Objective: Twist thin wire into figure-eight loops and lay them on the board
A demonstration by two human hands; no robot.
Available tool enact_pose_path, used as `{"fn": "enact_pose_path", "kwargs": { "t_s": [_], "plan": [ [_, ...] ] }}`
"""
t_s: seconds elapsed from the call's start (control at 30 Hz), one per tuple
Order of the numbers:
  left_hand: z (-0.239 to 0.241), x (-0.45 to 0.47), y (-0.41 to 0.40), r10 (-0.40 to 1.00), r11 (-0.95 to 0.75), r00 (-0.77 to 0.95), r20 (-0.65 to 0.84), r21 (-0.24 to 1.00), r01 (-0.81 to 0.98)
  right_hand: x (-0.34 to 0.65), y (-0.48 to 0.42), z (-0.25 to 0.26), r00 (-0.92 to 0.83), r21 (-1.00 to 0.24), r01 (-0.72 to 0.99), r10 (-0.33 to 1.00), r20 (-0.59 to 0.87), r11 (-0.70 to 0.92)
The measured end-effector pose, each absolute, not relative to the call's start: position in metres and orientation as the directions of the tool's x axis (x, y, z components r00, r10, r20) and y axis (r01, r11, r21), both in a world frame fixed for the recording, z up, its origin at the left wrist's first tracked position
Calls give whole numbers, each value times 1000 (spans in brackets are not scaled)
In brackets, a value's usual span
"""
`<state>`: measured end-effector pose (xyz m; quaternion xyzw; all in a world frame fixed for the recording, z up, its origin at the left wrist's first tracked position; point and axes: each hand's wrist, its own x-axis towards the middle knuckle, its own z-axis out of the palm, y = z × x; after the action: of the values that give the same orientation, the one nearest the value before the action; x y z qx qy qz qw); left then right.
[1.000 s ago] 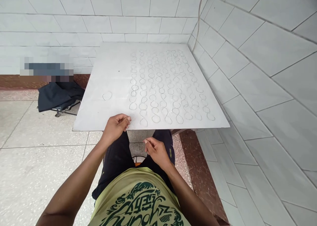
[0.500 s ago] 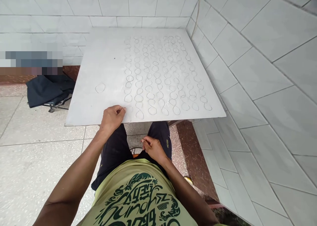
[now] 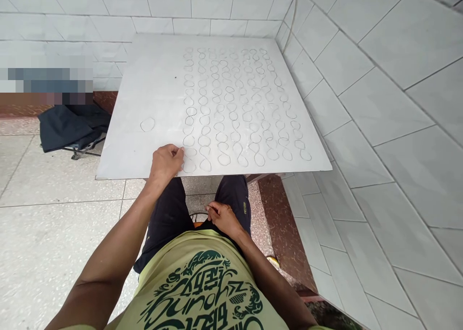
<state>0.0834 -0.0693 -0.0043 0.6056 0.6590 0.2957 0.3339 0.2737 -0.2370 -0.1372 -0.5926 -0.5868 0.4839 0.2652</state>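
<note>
A white board [image 3: 155, 93] lies flat in front of me, its right part covered with several rows of thin figure-eight wire loops [image 3: 235, 98]. One single round loop [image 3: 147, 124] lies apart at the left. My left hand [image 3: 165, 162] rests on the board's near edge with fingers pinched on a wire loop [image 3: 188, 165] at the near end of the leftmost row. My right hand [image 3: 222, 217] is down by my lap, below the board, fingers curled; what it holds, if anything, I cannot make out.
White tiled walls stand behind and to the right of the board. A thin cable [image 3: 291, 16] hangs in the corner. A dark cloth on a low metal frame [image 3: 70, 127] lies on the floor at the left. Speckled floor tiles [image 3: 54, 224] spread left.
My left hand has moved forward from the board's edge onto it, setting a loop at the near end of the left row. My right hand has dropped toward my lap.
</note>
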Motion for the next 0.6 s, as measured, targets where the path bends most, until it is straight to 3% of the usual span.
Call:
{"fn": "enact_pose_path", "kwargs": {
  "t_s": [0.1, 0.2, 0.33, 0.43, 0.6],
  "plan": [
    [-9, 79, -83, 999, 30, -37, -10, 809, 588, 275, -239, -138, -146, -878, 443, 952, -269, -180],
    [-16, 74, -107, 983, -131, -21, 183, 774, 619, 277, -241, -139, -133, -874, 451, 954, -268, -183],
    [-26, 72, -134, 871, -468, 242, 428, 571, 674, 281, -245, -146, -132, -854, 492, 954, -269, -173],
    [-32, 74, -139, 818, -569, 431, 381, 422, 706, 280, -248, -152, -137, -839, 516, 949, -283, -176],
    [-41, 73, -134, 853, -517, 448, 269, 311, 798, 274, -248, -159, -158, -828, 535, 944, -291, -166]
  ]
}}
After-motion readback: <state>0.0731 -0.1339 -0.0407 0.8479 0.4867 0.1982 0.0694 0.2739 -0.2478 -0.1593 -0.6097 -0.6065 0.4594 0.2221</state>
